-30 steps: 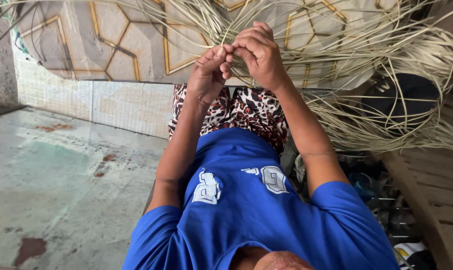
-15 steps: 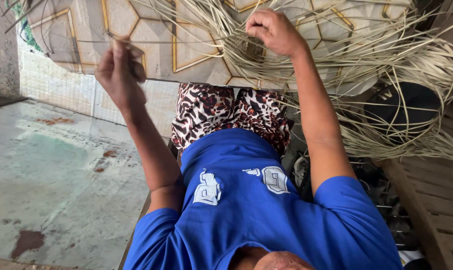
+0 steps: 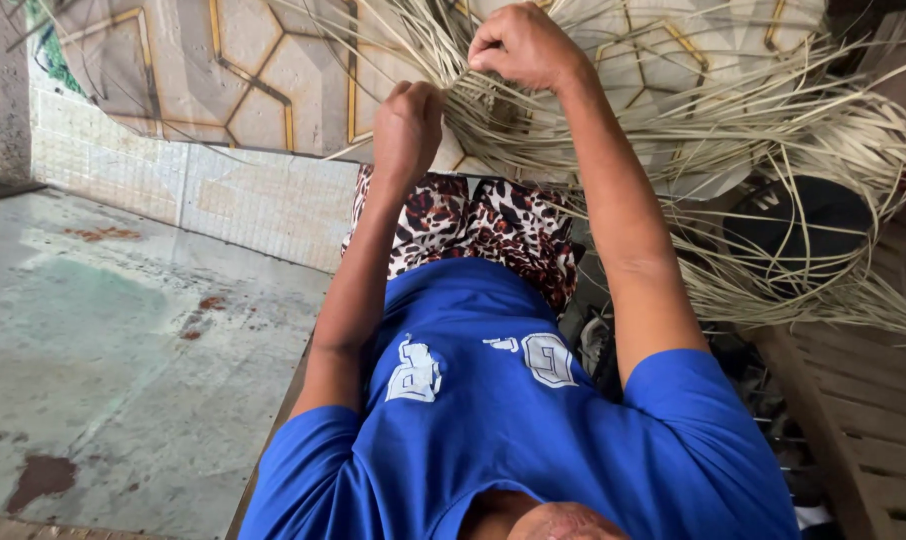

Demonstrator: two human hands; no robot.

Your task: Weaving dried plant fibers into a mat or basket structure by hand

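Both of your hands are up in the tangled bundle of pale flat cane strips [image 3: 733, 130] spread over the patterned mat past your knees. Your right hand [image 3: 523, 45] pinches a few strands tightly; your left hand [image 3: 406, 125] is clenched on strands just below it. Keep the pinch firm near the crossing, and pull one strand free slowly so neighbours don't snag.

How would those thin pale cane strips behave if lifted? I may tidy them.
The thin pale cane strips arc in long loose curves, so probably springy, not limp. They look light. Being interlaced, they would likely drag neighbours along.
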